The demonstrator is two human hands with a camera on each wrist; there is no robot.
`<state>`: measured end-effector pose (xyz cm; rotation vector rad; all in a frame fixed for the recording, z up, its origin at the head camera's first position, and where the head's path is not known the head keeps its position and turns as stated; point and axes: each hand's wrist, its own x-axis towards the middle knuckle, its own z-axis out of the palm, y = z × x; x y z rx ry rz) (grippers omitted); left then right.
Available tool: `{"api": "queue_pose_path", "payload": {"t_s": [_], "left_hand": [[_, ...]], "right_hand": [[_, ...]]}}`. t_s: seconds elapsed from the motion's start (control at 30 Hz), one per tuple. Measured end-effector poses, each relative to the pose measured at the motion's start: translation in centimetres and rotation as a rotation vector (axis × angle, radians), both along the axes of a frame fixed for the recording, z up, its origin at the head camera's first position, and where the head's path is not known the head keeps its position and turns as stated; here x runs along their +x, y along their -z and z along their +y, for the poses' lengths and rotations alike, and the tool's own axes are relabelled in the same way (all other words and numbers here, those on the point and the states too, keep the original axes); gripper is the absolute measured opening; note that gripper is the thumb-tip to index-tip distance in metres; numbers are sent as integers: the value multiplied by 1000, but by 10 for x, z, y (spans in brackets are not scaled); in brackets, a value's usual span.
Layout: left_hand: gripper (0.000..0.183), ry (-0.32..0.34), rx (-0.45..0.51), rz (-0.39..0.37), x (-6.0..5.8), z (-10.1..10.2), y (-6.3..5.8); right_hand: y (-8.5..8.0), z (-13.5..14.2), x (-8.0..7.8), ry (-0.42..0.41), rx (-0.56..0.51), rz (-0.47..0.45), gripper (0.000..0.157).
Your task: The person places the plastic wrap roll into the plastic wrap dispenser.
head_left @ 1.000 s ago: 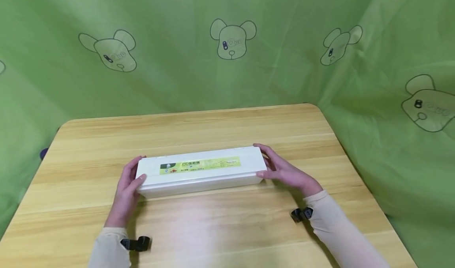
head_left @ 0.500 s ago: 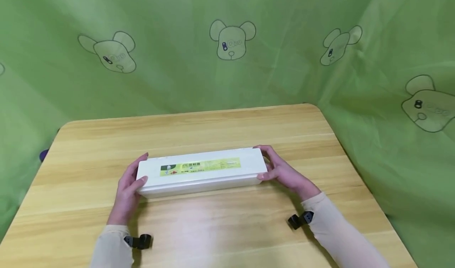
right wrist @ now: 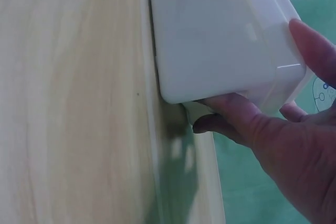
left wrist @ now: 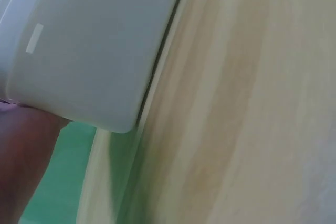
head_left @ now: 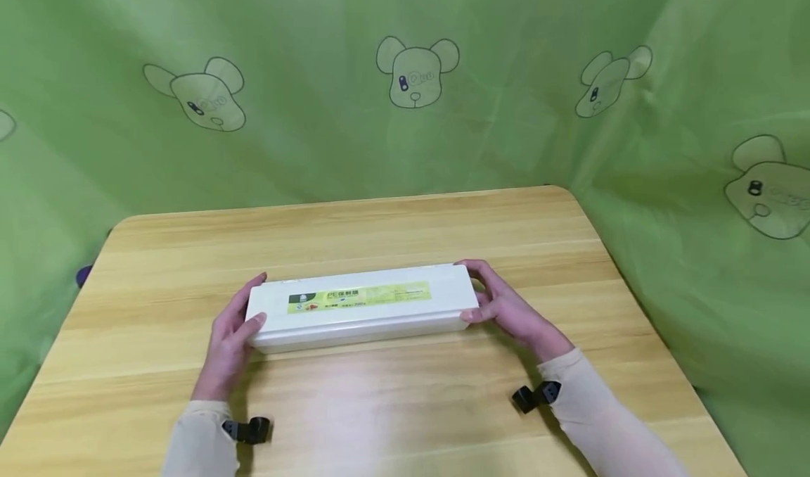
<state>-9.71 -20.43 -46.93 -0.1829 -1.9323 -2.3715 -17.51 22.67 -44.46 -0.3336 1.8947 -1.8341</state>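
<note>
A long white cling film box (head_left: 361,329) with a yellow-green label (head_left: 361,297) lies across the middle of the wooden table, its lid closed. My left hand (head_left: 228,333) grips its left end, thumb on the near top edge and fingers round the far corner. At the opposite end my right hand (head_left: 506,312) holds it the same way. In the right wrist view, the thumb (right wrist: 315,51) presses the upper edge while other fingers reach under the end of the box (right wrist: 220,35). The left wrist view shows only part of the left hand (left wrist: 29,150) below the box (left wrist: 94,51).
The wooden table (head_left: 405,406) has rounded far corners. Green curtain (head_left: 304,146) with printed bear heads hangs behind and along both sides. A small purple object (head_left: 84,275) shows past the table's left edge. Each sleeve carries a black wrist camera (head_left: 247,430).
Over the last second the box and both hands stay nearly in place, with a very slight shift in the head view. Both hands keep their hold on the box ends.
</note>
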Motion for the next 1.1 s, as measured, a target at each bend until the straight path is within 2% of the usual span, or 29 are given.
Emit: {"api": "queue_pose_path", "payload": {"t_s": [0.2, 0.33, 0.67, 0.87, 1.03, 1.1], "left_hand": [[56, 9, -28, -24, 2, -2, 1], [56, 0, -40, -30, -1, -4, 0], [56, -1, -35, -25, -5, -2, 0], [56, 5, -85, -36, -7, -7, 0], [58, 32, -107, -84, -7, -20, -10], [57, 11, -193, -106, -7, -31, -19]], "right_hand": [[0, 1, 2, -15, 47, -5, 85], [1, 1, 0, -29, 67, 2, 85], [3, 3, -2, -63, 81, 26, 85], [3, 3, -3, -94, 71, 38, 88], [-6, 14, -8, -173, 100, 42, 93], [-16, 24, -15, -174, 155, 78, 86]]}}
